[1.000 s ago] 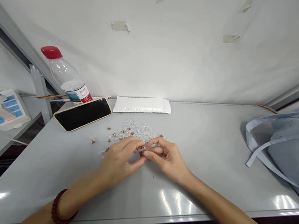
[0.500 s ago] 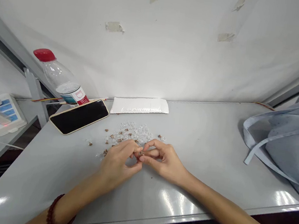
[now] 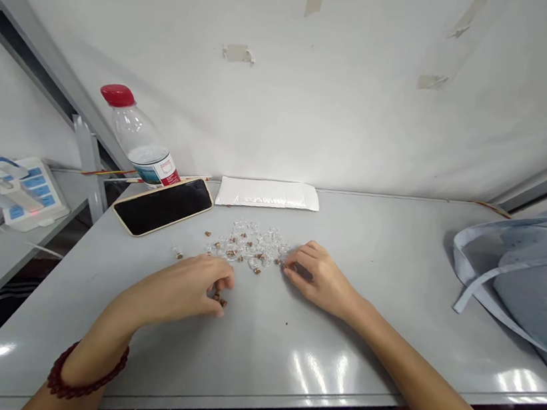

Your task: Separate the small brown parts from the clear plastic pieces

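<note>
Many tiny clear glass pieces (image 3: 269,237) and small brown stoppers (image 3: 259,257) lie scattered on the grey table (image 3: 253,357). My left hand (image 3: 186,288) curves over the table left of the pile, thumb and fingers apart, with several brown stoppers (image 3: 220,300) between them; whether they are held or lie on the table, I cannot tell. At the pile's right edge, my right hand (image 3: 317,275) pinches at a small brown piece, its fingertips close together. A red bead bracelet (image 3: 84,385) circles my left wrist.
A black-screened phone (image 3: 165,205) and a red-capped bottle (image 3: 144,148) are at the back left, beside a white packet (image 3: 269,194). A power strip (image 3: 37,195) is at the far left. A grey-blue fabric bag (image 3: 536,280) rests at the right.
My hands, together over the front of the pile before, have separated. The left has moved left and the right has gone to the pile's right edge. The view has shifted slightly.
</note>
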Motion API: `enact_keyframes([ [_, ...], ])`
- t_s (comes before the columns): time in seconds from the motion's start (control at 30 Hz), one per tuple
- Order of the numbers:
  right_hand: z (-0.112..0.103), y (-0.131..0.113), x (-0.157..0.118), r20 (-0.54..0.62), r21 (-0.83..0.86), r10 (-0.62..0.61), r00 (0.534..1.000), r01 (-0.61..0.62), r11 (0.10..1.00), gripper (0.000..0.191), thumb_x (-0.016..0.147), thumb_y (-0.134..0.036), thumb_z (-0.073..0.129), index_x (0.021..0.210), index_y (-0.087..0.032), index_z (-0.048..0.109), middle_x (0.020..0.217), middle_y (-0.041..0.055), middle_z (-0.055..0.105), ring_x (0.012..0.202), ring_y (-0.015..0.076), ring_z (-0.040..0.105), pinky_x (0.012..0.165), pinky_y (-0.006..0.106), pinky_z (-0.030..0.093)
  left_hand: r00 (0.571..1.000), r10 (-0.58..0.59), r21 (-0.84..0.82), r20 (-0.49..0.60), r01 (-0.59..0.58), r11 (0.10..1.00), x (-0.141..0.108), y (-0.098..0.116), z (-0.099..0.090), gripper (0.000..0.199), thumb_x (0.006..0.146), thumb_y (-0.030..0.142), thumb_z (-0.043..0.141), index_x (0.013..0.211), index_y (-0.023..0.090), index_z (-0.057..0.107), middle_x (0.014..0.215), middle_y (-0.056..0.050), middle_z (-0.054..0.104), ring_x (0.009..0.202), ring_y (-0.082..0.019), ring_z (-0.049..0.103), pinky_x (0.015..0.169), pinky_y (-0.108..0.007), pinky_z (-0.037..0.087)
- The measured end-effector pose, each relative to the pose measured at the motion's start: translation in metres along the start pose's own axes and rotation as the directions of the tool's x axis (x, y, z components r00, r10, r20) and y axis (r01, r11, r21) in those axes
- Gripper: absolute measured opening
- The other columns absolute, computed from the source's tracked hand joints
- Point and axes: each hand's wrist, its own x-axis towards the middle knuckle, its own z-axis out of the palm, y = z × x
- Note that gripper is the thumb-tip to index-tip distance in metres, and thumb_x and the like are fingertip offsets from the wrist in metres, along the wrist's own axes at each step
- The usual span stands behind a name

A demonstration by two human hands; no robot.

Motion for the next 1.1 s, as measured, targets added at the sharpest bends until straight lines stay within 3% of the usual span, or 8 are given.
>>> enact_keyframes([
  [0.1, 0.002, 0.001, 0.0, -0.034, 0.017, 0.0, 0.999, 0.001, 1.0, 0.011, 0.089, -0.02, 0.051, 0.086, -0.019, 0.062, 0.086, 0.0063, 0.063, 0.087, 0.0207, 0.053, 0.08, 0.037, 0.047, 1.0, 0.006, 0.034, 0.02, -0.007, 0.999, 0.001, 0.006, 0.005, 0.015, 0.07, 0.022, 0.056, 0.083, 0.023, 0.061, 0.084, -0.001, 0.064, 0.086, -0.022, 0.057, 0.069, -0.03, 0.042],
  [0.3, -0.001, 0.011, 0.006, -0.176, 0.039, 0.044, 0.983, -0.038, 0.999, 0.013, 0.089, -0.018, 0.05, 0.095, -0.019, 0.062, 0.094, 0.0079, 0.063, 0.09, 0.0212, 0.055, 0.081, 0.038, 0.048, 0.989, 0.136, 0.058, 0.053, -0.139, 0.989, 0.006, 0.012, 0.009, 0.012, 0.071, 0.015, 0.046, 0.061, 0.019, 0.053, 0.072, -0.001, 0.063, 0.069, -0.018, 0.055, 0.063, -0.029, 0.04],
  [0.43, -0.007, 0.02, 0.018, -0.056, 0.035, 0.015, 0.998, -0.013, 0.999, 0.022, 0.088, -0.013, 0.048, 0.103, -0.019, 0.063, 0.105, 0.0099, 0.062, 0.098, 0.0223, 0.057, 0.085, 0.04, 0.049, 0.989, 0.147, -0.024, -0.013, -0.147, 0.989, 0.009, 0.018, 0.009, 0.014, 0.072, 0.015, 0.046, 0.063, 0.019, 0.055, 0.06, 0.001, 0.058, 0.057, -0.014, 0.052, 0.056, -0.026, 0.04],
  [0.6, -0.007, 0.021, 0.029, 0.099, 0.015, 0.007, 0.995, -0.009, 1.0, 0.025, 0.084, -0.006, 0.048, 0.097, -0.017, 0.066, 0.096, 0.0088, 0.062, 0.086, 0.0195, 0.06, 0.077, 0.033, 0.05, 0.966, 0.122, -0.144, -0.228, -0.158, 0.977, 0.016, 0.025, 0.01, 0.017, 0.079, 0.022, 0.048, 0.074, 0.017, 0.064, 0.066, 0.0, 0.061, 0.059, -0.014, 0.054, 0.058, -0.025, 0.043],
  [0.87, -0.003, 0.014, 0.022, 0.122, -0.035, 0.046, 0.991, -0.043, 0.998, 0.026, 0.086, -0.009, 0.045, 0.109, -0.012, 0.057, 0.091, 0.0099, 0.058, 0.082, 0.0201, 0.056, 0.074, 0.035, 0.049, 0.92, 0.012, -0.371, -0.392, -0.17, 0.913, 0.024, 0.026, 0.018, 0.014, 0.079, 0.026, 0.057, 0.074, 0.016, 0.067, 0.074, -0.002, 0.069, 0.069, -0.016, 0.063, 0.065, -0.026, 0.049],
  [0.97, -0.007, 0.009, 0.016, 0.056, 0.042, 0.032, 0.998, -0.034, 0.999, 0.026, 0.089, -0.012, 0.044, 0.113, -0.014, 0.053, 0.095, 0.0089, 0.056, 0.077, 0.0165, 0.057, 0.071, 0.033, 0.05, 0.905, -0.056, -0.478, -0.423, -0.17, 0.862, 0.026, 0.029, 0.021, 0.014, 0.079, 0.028, 0.061, 0.074, 0.016, 0.066, 0.075, -0.003, 0.069, 0.072, -0.017, 0.065, 0.067, -0.027, 0.05],
  [1.1, -0.01, -0.006, 0.012, -0.124, 0.208, -0.057, 0.991, 0.082, 0.975, 0.017, 0.085, -0.01, 0.05, 0.099, -0.017, 0.056, 0.093, 0.0059, 0.056, 0.078, 0.0136, 0.057, 0.073, 0.031, 0.05, 0.896, -0.067, -0.62, -0.439, -0.248, 0.745, 0.029, 0.033, 0.027, 0.012, 0.078, 0.029, 0.065, 0.077, 0.017, 0.068, 0.075, -0.002, 0.069, 0.07, -0.014, 0.064, 0.066, -0.026, 0.052],
])
